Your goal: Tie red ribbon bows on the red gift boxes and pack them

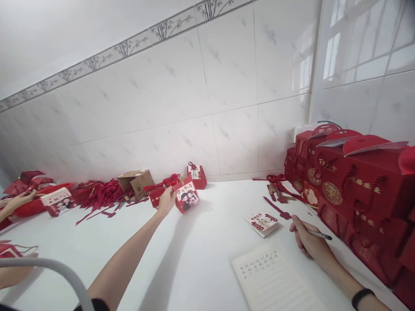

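Note:
At the middle of the white table, my left hand [167, 200] grips a small red box [187, 195] with a printed couple on its front. Behind it, another red box [200, 177] with a white label stands against the wall. On the right, my right hand [304, 237] is closed around a dark pen [319, 234]. A dark red ribbon tag [284, 215] lies just beyond its fingertips. Left of that hand are a folded printed card [263, 223] and, nearer me, a lined notebook [275, 278] with handwriting.
Stacked red gift boxes [359, 185] line the right edge. Along the wall at left lie red ribbons [108, 194], an open cardboard box [136, 183] and a red basin [30, 209]. Another person's hand [24, 199] reaches toward the basin; a further hand [16, 274] is lower left.

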### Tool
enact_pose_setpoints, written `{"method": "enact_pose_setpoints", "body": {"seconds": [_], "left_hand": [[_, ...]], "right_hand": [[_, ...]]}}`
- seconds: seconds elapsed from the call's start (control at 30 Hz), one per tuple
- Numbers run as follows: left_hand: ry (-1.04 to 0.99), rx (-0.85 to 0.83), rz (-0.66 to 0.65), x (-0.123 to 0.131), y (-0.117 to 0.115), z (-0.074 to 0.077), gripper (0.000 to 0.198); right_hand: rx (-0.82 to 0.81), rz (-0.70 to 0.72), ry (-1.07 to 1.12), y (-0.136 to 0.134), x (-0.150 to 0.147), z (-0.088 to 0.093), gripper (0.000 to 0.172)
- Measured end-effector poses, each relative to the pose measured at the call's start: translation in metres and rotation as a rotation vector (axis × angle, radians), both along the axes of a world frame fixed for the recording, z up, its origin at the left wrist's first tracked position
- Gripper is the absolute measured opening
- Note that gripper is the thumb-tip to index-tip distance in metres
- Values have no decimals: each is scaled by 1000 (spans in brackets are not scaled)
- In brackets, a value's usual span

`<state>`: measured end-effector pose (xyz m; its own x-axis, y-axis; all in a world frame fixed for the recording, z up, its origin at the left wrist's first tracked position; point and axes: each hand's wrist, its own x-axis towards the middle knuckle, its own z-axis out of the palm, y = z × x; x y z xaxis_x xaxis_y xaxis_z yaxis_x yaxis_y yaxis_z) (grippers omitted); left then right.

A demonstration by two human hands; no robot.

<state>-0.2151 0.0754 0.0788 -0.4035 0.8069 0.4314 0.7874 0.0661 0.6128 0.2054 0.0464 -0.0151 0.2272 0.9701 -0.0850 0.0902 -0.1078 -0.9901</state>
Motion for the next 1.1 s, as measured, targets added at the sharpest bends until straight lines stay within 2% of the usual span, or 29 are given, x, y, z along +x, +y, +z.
{"method": "enact_pose_setpoints", "body": {"seconds": [0.1, 0.2, 0.3, 0.43, 0.53, 0.57, 0.63, 0.7, 0.77, 0.87, 0.97, 1.1], "left_hand": [[-1, 93, -137, 33, -42, 1, 18], [65, 224, -338, 59, -99, -9, 20], [87, 141, -494, 79, -151, -29, 18], [-13, 1, -501, 99, -192, -47, 23], [-17, -28, -562, 110, -208, -47, 25], [-21, -33, -593, 113, -212, -46, 25], [-23, -57, -652, 116, -221, -41, 26], [-16, -94, -710, 118, -227, -35, 25], [-35, -107, -771, 120, -230, -26, 25], [-124, -40, -801, 131, -228, -10, 36], [-201, -13, -753, 149, -219, 0, 26], [-279, 90, -705, 165, -209, -9, 13]], "right_hand": [[34, 17, 18, 0, 1, -1, 52], [76, 43, 30, -1, 4, -5, 50], [139, 77, 22, -8, 6, -3, 46], [341, 152, -111, -27, 0, 20, 33], [478, 211, -165, -52, -16, 46, 26], [567, 266, -201, -64, -23, 55, 25], [717, 464, -267, -89, -40, 70, 22], [777, 595, -341, -114, -57, 82, 26], [803, 649, -359, -132, -73, 91, 28], [818, 636, -322, -143, -89, 97, 21], [831, 610, -232, -143, -98, 94, 8], [797, 568, -50, -142, -105, 86, 12]]}}
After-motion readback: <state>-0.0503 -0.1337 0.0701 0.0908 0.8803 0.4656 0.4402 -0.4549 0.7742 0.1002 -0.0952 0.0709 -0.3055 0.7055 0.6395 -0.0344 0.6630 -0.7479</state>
